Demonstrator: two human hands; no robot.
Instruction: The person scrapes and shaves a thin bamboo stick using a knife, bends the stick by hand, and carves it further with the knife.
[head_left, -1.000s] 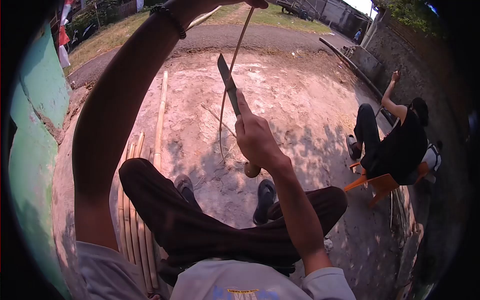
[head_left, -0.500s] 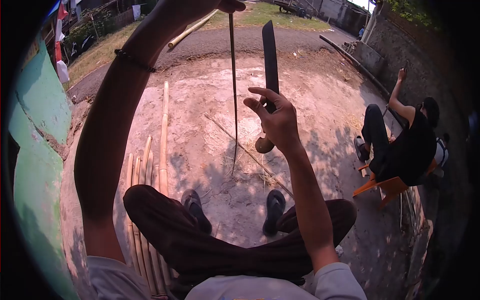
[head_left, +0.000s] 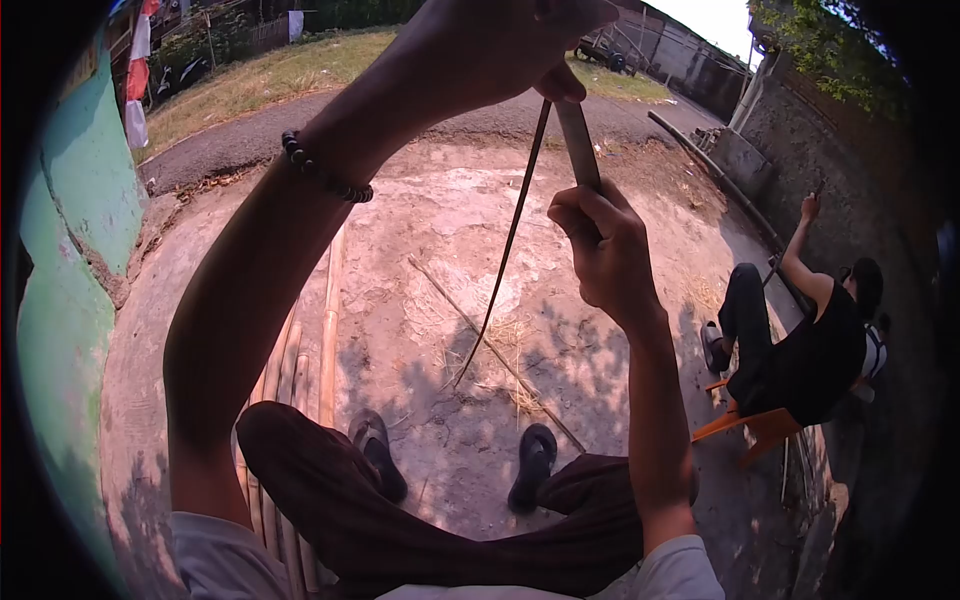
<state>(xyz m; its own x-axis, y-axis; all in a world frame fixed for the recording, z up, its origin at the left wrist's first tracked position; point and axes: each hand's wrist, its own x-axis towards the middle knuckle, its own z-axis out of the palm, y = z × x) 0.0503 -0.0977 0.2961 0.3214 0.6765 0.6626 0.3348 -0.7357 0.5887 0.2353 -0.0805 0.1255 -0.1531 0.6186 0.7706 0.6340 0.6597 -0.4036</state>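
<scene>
My left hand (head_left: pixel 530 50) is raised at the top of the view, its fingers closed on the upper end of a thin, dark bamboo strip (head_left: pixel 508 235). The strip hangs down at a slant, its lower tip above the ground between my feet. Upright in my closed right hand (head_left: pixel 610 245) is a machete (head_left: pixel 580 145), its handle hidden by my fingers. The blade rises beside the strip, and its upper part disappears behind my left hand. Whether the edge touches the strip I cannot tell.
Several bamboo poles (head_left: pixel 331 340) lie by my left knee. A thin stick (head_left: pixel 500 358) crosses the ground ahead, among loose shavings. At the right, a person in black (head_left: pixel 815 350) sits on an orange chair (head_left: pixel 770 432) by a wall. A green wall (head_left: pixel 85 240) stands at the left.
My left hand has moved right and slightly down with the strip, coming over the machete blade. My right hand has shifted right and a little down, and its fingers have closed round the handle.
</scene>
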